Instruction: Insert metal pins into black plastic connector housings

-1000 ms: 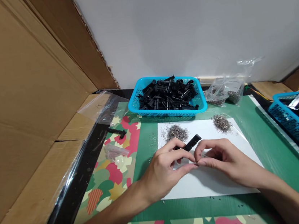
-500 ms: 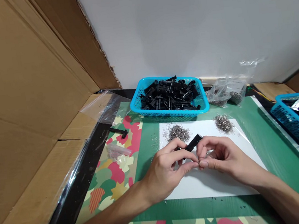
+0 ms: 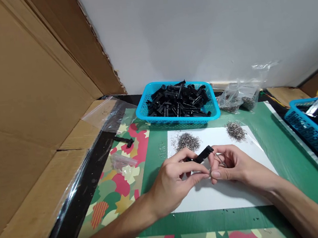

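A black plastic part (image 3: 204, 154) is held in my left hand (image 3: 180, 178), tilted up to the right over a white sheet (image 3: 223, 196). My right hand (image 3: 234, 165) is closed beside it, its thumb and fingertips meeting those of my left hand. A thin metal tool (image 3: 219, 158) shows between the right fingers; whatever tiny thing lies at the touching fingertips is too small to make out. Behind my hands are two heaps of small metal pieces, one at the left (image 3: 188, 141) and one at the right (image 3: 235, 131).
A blue basket (image 3: 179, 120) full of black parts stands at the back; another basket (image 3: 310, 127) is at the right. Plastic bags of metal pieces (image 3: 239, 99) lie behind. One loose black part (image 3: 125, 140) and a small bag (image 3: 123, 161) lie left. Cardboard (image 3: 28, 92) walls the left side.
The view has shifted slightly. The right index finger has moved off the end of the black part, and the thin metal tool shows more. Both hands remain fingertip to fingertip.
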The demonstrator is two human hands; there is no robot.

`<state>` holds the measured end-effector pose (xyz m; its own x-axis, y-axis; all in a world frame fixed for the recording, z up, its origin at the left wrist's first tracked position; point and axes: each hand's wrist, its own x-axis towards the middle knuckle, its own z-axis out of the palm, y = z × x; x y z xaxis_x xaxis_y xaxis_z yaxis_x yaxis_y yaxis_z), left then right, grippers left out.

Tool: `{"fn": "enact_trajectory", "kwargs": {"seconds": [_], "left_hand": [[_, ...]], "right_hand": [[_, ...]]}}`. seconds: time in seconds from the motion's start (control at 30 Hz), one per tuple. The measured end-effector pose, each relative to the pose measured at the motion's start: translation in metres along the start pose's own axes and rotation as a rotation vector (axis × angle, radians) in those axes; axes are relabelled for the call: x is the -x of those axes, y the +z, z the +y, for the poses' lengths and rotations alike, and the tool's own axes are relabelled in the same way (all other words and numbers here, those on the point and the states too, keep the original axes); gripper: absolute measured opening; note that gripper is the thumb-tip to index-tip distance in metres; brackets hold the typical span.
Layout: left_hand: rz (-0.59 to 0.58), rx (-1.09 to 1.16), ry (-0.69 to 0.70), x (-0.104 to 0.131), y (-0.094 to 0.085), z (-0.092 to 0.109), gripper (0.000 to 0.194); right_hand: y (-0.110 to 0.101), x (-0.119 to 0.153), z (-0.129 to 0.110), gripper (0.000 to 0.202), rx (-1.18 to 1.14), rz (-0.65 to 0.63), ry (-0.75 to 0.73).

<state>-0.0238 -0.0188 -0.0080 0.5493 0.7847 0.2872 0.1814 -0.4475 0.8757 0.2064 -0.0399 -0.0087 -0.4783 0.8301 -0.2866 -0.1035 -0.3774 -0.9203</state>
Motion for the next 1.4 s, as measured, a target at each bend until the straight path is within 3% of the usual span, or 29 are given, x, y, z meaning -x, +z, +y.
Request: {"fn": "enact_trajectory", "kwargs": {"seconds": [0.3,0.6,0.8,0.93,1.03,1.13,1.23,1.4], "left_hand": [[0.010,0.156,-0.248,-0.004,-0.001,0.009,0.015],[0.011,0.175,-0.304,-0.003,0.001,0.009,0.017],[-0.056,0.102,-0.280,-0.003,0.000,0.012,0.020],[-0.098,0.073,-0.205,-0.001,0.001,0.010,0.023],[-0.097,0.062,-0.248,0.002,0.003,0.006,0.034],[-0.123,0.039,-0.296,0.003,0.006,0.004,0.043],[-0.183,-0.039,-0.212,0.003,0.007,0.003,0.030],[-0.260,-0.260,0.119,0.006,0.012,-0.001,0.029]], "right_hand": [[-0.001,-0.001,-0.002,0.022,0.127,0.033,-0.072],[0.003,0.001,-0.002,0.018,0.197,0.128,-0.085],[0.007,0.001,-0.006,0.021,0.232,0.183,-0.106],[0.000,0.006,-0.007,0.023,0.258,0.342,-0.169],[-0.008,0.011,-0.008,0.024,0.350,0.508,-0.172],[-0.014,0.013,-0.012,0.023,0.441,0.536,-0.092],[-0.018,0.012,-0.016,0.022,0.510,0.445,-0.010],[-0.018,0.010,-0.017,0.019,0.565,0.348,0.102]]}}
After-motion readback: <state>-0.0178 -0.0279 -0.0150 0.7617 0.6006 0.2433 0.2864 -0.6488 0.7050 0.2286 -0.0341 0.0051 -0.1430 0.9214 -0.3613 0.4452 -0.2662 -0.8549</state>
